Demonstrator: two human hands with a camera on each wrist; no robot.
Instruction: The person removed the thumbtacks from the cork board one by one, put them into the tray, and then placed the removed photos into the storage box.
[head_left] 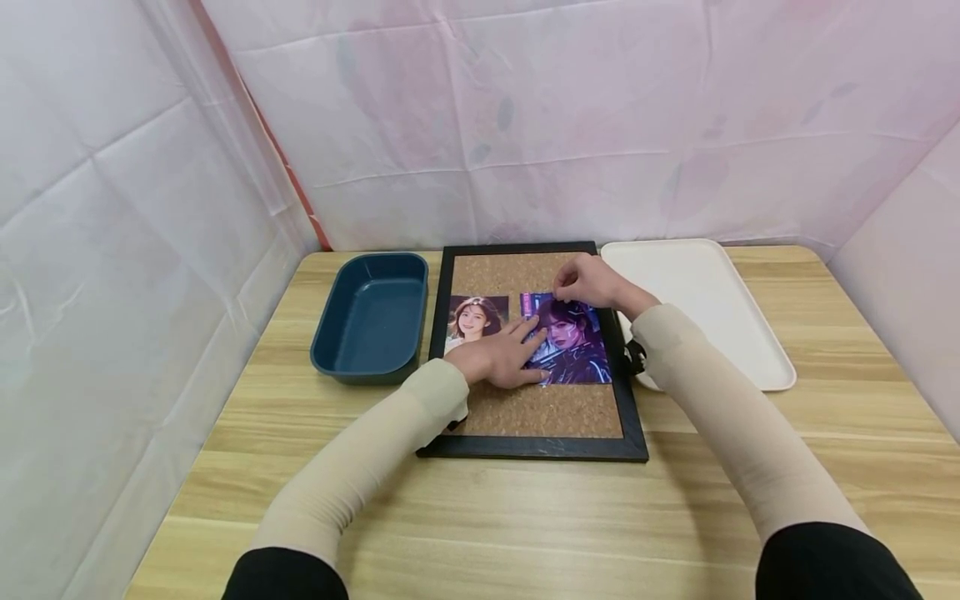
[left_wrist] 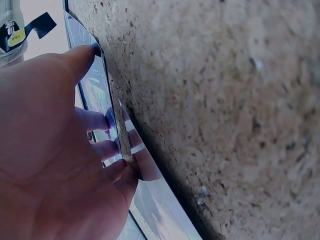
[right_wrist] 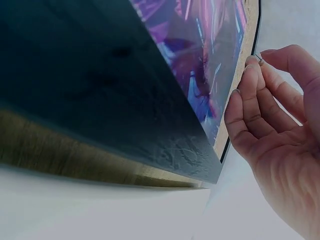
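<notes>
Purple photo (head_left: 567, 343) lying flat on cork board (head_left: 536, 408), long axis running away — left hand (head_left: 501, 360) pressing lower-left edge w/ spread fingers, right hand (head_left: 588, 282) nearer top edge, pinching sth tiny — prob. a pin.

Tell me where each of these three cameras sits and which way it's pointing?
Head: worn high, looks down at the cork board; both sleeved arms show.
Left wrist: close along the cork, shows the left hand flat on the purple photo.
Right wrist: low by the frame, shows the right hand pinching something small.
All three share the purple photo.
</notes>
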